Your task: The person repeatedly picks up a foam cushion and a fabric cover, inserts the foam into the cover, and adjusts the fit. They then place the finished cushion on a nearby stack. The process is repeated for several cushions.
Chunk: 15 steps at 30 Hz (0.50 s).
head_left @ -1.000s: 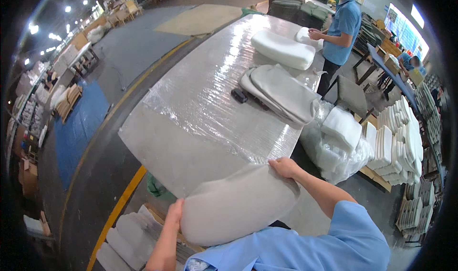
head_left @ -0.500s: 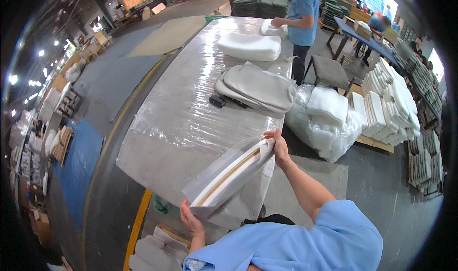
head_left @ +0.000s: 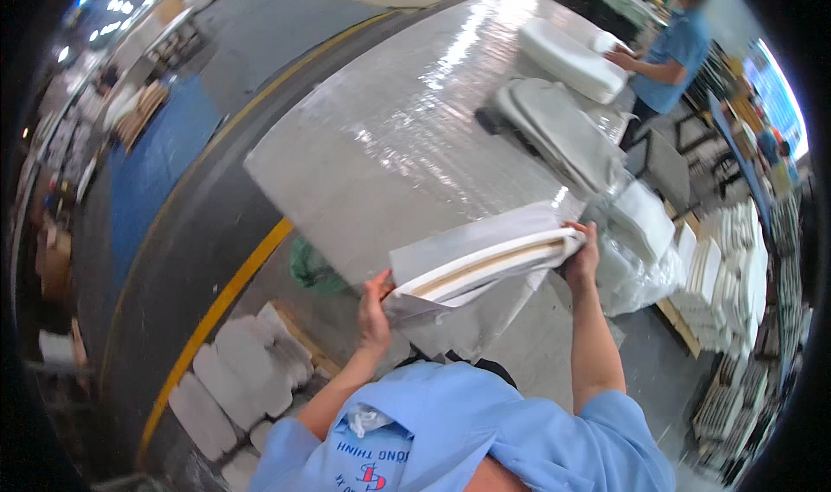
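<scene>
Between my hands I hold a chair cushion pad (head_left: 485,271) on edge, a curved board with white foam inside a grey fabric cover. Its open side faces me, so the brown board edge and white foam show. My left hand (head_left: 375,308) grips the left end of the cover, fingers partly behind it. At the right end my right hand (head_left: 583,254) is closed round the cover's corner. Beyond it on the plastic-wrapped table (head_left: 363,163) lie stacked grey cushion covers (head_left: 563,133), a small dark object (head_left: 487,121) and white foam pads (head_left: 573,59).
A co-worker in a blue shirt (head_left: 677,55) handles white foam at the table's far right. Stacked white pads (head_left: 727,271) and a plastic bag with foam (head_left: 636,241) stand to the right. Grey cushions (head_left: 242,371) lie on the floor at lower left, near a green bag (head_left: 313,267).
My view has swung, so the table and surroundings sit differently in the picture. The cushion pad is held more level, its open side turned more toward me. Both hands keep their hold.
</scene>
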Each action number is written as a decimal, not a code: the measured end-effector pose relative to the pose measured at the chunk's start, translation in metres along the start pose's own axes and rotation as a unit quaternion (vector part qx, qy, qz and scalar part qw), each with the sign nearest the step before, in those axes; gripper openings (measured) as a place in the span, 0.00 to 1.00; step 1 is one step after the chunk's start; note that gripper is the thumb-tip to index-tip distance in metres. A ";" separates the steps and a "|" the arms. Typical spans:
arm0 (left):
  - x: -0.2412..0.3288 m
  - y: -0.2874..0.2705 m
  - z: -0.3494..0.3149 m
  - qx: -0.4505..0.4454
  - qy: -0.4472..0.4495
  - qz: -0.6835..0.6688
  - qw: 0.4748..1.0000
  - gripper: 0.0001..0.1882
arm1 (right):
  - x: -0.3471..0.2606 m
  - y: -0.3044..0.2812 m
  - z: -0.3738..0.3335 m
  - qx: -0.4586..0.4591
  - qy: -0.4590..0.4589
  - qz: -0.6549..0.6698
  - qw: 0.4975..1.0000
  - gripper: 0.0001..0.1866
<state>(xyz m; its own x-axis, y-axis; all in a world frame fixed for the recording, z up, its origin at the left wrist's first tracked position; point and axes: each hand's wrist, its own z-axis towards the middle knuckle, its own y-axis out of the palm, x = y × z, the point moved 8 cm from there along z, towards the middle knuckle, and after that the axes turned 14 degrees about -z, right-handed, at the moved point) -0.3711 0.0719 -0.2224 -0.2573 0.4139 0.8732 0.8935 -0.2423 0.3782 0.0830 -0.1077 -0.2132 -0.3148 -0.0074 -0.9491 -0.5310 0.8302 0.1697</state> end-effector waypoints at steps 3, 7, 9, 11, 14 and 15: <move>0.006 0.004 -0.013 -0.051 0.017 0.016 0.998 0.41 | 0.005 -0.001 -0.010 0.022 -0.007 -0.011 1.000 0.34; 0.014 0.012 -0.022 -0.069 0.035 0.019 0.997 0.40 | 0.004 -0.008 -0.015 0.037 -0.013 -0.044 0.998 0.34; 0.016 0.010 -0.029 -0.077 0.029 0.018 0.996 0.40 | 0.005 -0.010 -0.016 0.033 -0.011 -0.039 0.999 0.33; 0.022 0.015 -0.033 -0.104 0.056 0.049 0.992 0.39 | 0.004 -0.014 -0.017 0.052 -0.008 -0.035 0.998 0.33; 0.028 0.017 -0.050 -0.151 0.129 0.133 0.971 0.36 | 0.007 -0.018 -0.018 0.090 0.003 -0.031 0.995 0.33; 0.025 0.016 -0.051 -0.162 0.144 0.154 0.964 0.35 | 0.006 -0.018 -0.017 0.091 0.005 -0.029 0.995 0.33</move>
<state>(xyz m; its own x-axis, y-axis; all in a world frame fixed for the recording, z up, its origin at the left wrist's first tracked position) -0.3822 0.0337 -0.1788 -0.1304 0.0290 0.9910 0.7944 -0.5950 0.1219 0.0772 -0.1324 -0.2174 -0.2951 -0.0631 -0.9534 -0.3981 0.9152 0.0626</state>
